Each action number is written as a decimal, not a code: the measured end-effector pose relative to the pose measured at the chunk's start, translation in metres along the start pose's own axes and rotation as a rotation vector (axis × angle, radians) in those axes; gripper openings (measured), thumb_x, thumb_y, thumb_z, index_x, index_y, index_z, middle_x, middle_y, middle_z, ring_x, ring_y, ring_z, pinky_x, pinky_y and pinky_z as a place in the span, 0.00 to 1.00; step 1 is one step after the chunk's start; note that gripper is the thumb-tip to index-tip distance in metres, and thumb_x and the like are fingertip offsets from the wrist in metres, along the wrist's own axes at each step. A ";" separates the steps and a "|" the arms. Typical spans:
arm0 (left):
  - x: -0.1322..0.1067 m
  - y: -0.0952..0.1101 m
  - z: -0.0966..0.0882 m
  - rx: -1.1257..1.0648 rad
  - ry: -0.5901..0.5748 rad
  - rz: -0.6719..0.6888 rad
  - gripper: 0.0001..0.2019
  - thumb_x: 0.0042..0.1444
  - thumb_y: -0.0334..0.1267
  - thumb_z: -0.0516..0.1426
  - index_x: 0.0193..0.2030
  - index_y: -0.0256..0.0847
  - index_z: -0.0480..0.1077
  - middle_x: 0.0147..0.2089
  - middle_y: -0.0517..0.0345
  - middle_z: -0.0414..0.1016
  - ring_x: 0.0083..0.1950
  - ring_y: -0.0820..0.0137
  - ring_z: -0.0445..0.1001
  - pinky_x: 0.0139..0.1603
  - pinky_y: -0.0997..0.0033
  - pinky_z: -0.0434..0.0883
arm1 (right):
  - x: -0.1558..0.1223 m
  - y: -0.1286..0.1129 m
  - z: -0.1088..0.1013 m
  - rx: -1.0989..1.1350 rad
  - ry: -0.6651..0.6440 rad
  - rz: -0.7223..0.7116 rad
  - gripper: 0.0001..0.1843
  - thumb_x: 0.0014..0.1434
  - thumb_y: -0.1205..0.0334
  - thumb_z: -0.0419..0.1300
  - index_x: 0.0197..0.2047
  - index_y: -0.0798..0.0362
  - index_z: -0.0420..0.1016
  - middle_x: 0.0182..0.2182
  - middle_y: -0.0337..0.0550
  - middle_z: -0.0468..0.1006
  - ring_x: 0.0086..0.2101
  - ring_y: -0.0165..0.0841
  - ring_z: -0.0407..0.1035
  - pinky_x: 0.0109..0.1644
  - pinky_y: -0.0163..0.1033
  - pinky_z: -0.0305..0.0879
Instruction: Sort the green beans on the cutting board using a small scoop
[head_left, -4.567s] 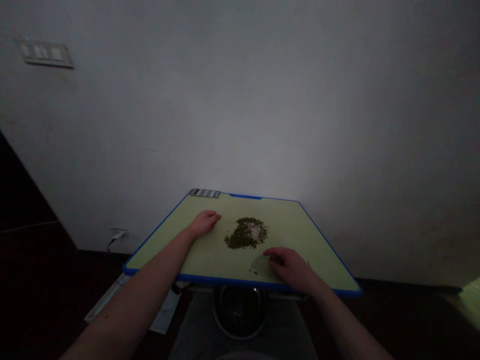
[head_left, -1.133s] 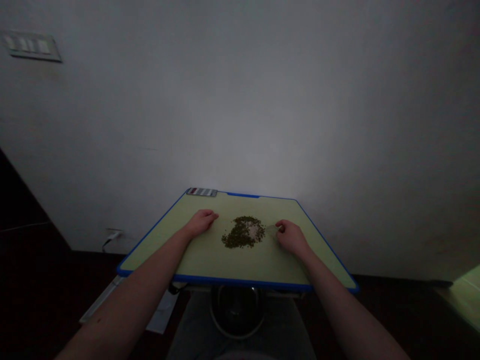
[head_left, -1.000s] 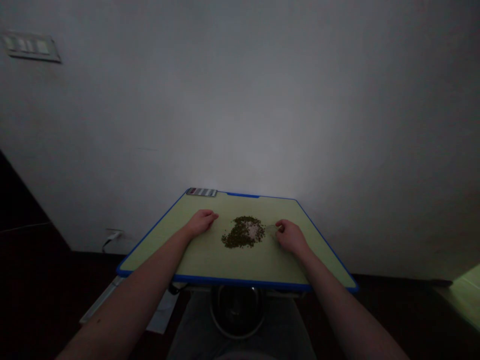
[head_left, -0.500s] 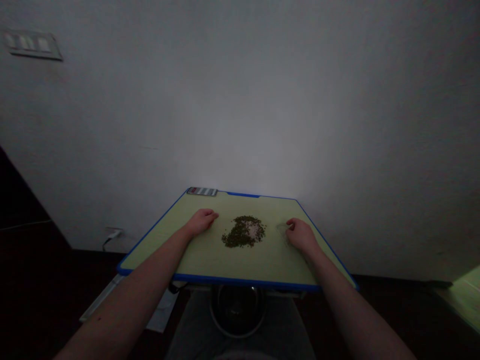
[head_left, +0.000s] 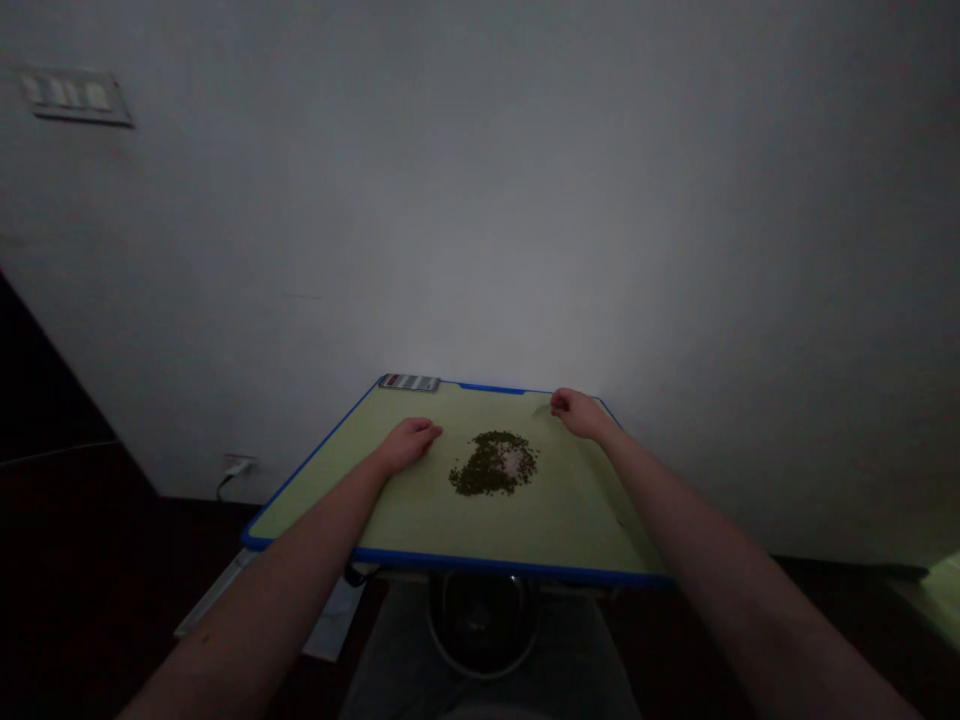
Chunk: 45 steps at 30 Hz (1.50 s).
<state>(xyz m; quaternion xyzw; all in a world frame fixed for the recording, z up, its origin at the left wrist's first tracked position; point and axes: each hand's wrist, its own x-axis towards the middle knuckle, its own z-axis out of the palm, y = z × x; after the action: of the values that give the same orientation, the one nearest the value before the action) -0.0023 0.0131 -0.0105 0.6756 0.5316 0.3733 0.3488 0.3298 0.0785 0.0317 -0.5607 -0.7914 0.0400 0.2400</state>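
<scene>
A heap of small dark green grains (head_left: 481, 472), perhaps beans, lies mid-table with a patch of pale grains (head_left: 513, 460) on its right side. My left hand (head_left: 409, 443) rests on the tabletop (head_left: 435, 525) left of the heap, its fingers curled in and nothing visible in them. Beyond the heap to the right, my right hand (head_left: 574, 412) is raised above the far part of the table. Its fingers pinch a thin see-through piece (head_left: 541, 410), too faint to name, that sticks out to the left.
A phone-like device (head_left: 409, 382) lies at the far left corner of the blue-edged table. Below the near edge, a metal bowl (head_left: 484, 672) sits at my lap. The wall (head_left: 480, 200) rises right behind the table, with a plugged-in cable (head_left: 238, 468) low on the left.
My right hand has moved away from me and slightly left, lifting the see-through piece from beside the heap. My left hand and the heap stay put; the view has shifted slightly.
</scene>
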 end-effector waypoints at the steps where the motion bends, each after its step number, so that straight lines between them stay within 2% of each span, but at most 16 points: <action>1: 0.001 -0.001 0.000 -0.001 0.004 -0.005 0.19 0.46 0.52 0.49 0.16 0.39 0.58 0.12 0.65 0.55 0.15 0.77 0.53 0.19 0.74 0.53 | 0.004 0.000 0.005 0.003 -0.022 -0.022 0.09 0.46 0.68 0.54 0.34 0.56 0.69 0.27 0.40 0.73 0.27 0.26 0.62 0.31 0.30 0.55; 8: 0.007 -0.007 0.000 0.026 -0.005 0.016 0.18 0.46 0.50 0.49 0.16 0.38 0.58 0.12 0.65 0.56 0.16 0.77 0.54 0.20 0.74 0.53 | 0.023 0.003 0.038 0.020 -0.159 -0.122 0.15 0.47 0.73 0.51 0.38 0.55 0.72 0.31 0.41 0.75 0.32 0.28 0.66 0.37 0.31 0.58; 14: 0.009 -0.011 0.000 0.047 0.001 0.020 0.19 0.47 0.51 0.48 0.16 0.38 0.59 0.13 0.65 0.57 0.17 0.77 0.55 0.20 0.74 0.54 | 0.034 0.002 0.048 0.019 -0.229 -0.148 0.15 0.47 0.73 0.51 0.38 0.54 0.73 0.34 0.41 0.75 0.33 0.28 0.66 0.38 0.30 0.59; 23: 0.010 -0.011 -0.001 0.017 0.003 0.004 0.19 0.45 0.52 0.49 0.16 0.38 0.59 0.12 0.65 0.56 0.16 0.77 0.54 0.20 0.74 0.53 | 0.025 0.003 0.037 0.002 -0.352 -0.155 0.16 0.45 0.73 0.52 0.37 0.53 0.74 0.32 0.39 0.76 0.31 0.27 0.66 0.35 0.29 0.58; 30: 0.009 -0.009 -0.001 0.031 -0.003 0.001 0.19 0.45 0.52 0.49 0.16 0.38 0.59 0.12 0.65 0.56 0.16 0.77 0.54 0.19 0.74 0.53 | 0.009 -0.008 0.021 -0.038 -0.371 -0.129 0.18 0.41 0.74 0.53 0.36 0.53 0.75 0.28 0.40 0.76 0.29 0.29 0.66 0.33 0.30 0.58; 36: 0.006 -0.006 -0.001 0.026 0.001 -0.009 0.19 0.45 0.53 0.50 0.16 0.38 0.59 0.12 0.65 0.56 0.16 0.77 0.54 0.19 0.74 0.52 | -0.006 -0.015 0.006 -0.046 -0.347 -0.094 0.17 0.40 0.73 0.55 0.34 0.52 0.76 0.31 0.40 0.77 0.32 0.30 0.67 0.36 0.30 0.58; 40: 0.005 -0.005 -0.001 0.008 0.001 -0.001 0.19 0.45 0.52 0.50 0.16 0.39 0.58 0.13 0.65 0.56 0.16 0.77 0.54 0.20 0.74 0.53 | 0.000 -0.009 0.002 -0.057 -0.293 0.003 0.18 0.41 0.72 0.55 0.37 0.54 0.74 0.31 0.41 0.76 0.30 0.29 0.68 0.32 0.29 0.59; 45: 0.006 -0.006 -0.001 0.001 0.003 -0.004 0.18 0.45 0.51 0.50 0.16 0.39 0.58 0.12 0.66 0.55 0.16 0.77 0.54 0.19 0.74 0.53 | 0.018 -0.005 0.014 -0.073 -0.239 0.178 0.17 0.41 0.72 0.55 0.38 0.59 0.73 0.26 0.45 0.76 0.25 0.29 0.67 0.26 0.30 0.59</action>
<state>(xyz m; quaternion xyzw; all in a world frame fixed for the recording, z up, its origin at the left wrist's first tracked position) -0.0048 0.0199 -0.0141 0.6742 0.5336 0.3735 0.3482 0.3144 0.0956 0.0268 -0.6282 -0.7625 0.0989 0.1191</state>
